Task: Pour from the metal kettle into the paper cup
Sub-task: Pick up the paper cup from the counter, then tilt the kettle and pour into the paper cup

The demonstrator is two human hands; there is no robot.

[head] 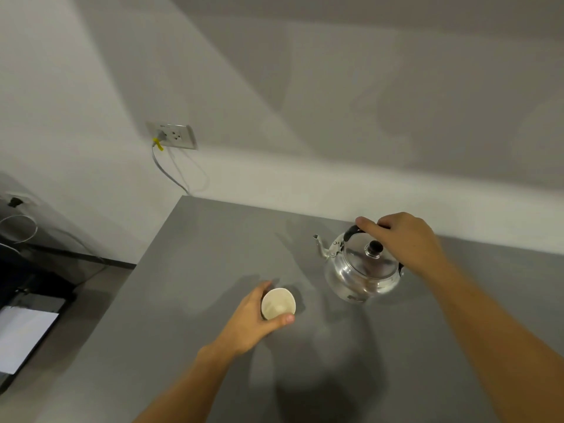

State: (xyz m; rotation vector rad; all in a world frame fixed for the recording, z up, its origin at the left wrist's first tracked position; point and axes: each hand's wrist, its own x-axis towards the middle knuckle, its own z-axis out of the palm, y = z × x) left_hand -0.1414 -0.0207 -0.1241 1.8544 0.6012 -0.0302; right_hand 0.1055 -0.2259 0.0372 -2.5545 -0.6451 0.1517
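A shiny metal kettle [360,270] with a black lid knob and black handle stands upright on the grey table [198,254], spout pointing left. My right hand [403,239] is closed over its handle from above. A white paper cup [278,303] stands upright to the kettle's lower left, open end up. My left hand [253,322] wraps around the cup's side, thumb at its near rim. The cup's inside looks pale; I cannot tell whether any liquid is in it.
The table's left edge [152,248] drops off to a floor. A wall socket [174,135] with a plugged cable hangs on the white wall behind. A dark device with a white sheet [21,334] lies at the far left.
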